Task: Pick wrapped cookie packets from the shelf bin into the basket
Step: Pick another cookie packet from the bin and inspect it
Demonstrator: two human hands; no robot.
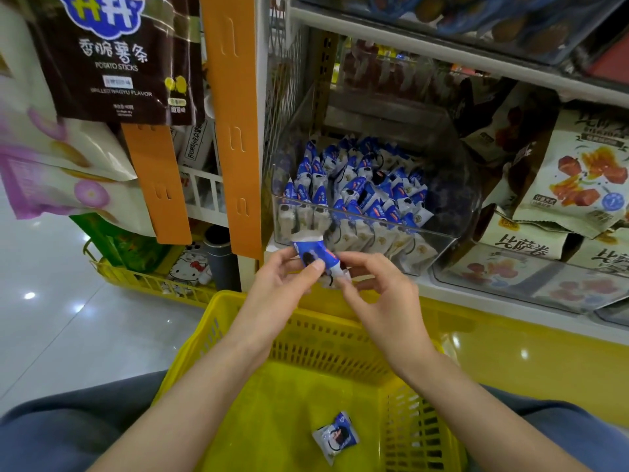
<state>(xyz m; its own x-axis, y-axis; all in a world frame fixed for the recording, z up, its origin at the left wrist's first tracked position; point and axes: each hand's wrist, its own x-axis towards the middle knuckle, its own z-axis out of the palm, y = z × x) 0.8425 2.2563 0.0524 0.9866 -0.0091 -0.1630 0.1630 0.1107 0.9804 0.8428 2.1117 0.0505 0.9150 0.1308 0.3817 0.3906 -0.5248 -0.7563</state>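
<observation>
Blue-white cookie packet [315,255], crinkled, sat pinched: left hand [282,281] fingers at 8 o'clock, right hand [377,284] fingers at 4 o'clock.

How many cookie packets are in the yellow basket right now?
1: a packet lies on the basket floor, near its right wall. The arms hide part of the floor, so more may be hidden.

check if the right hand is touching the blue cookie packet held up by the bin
Touching. The head view shows the right hand pinching the lower end of the cookie packet, with the left hand gripping its other side.
</observation>
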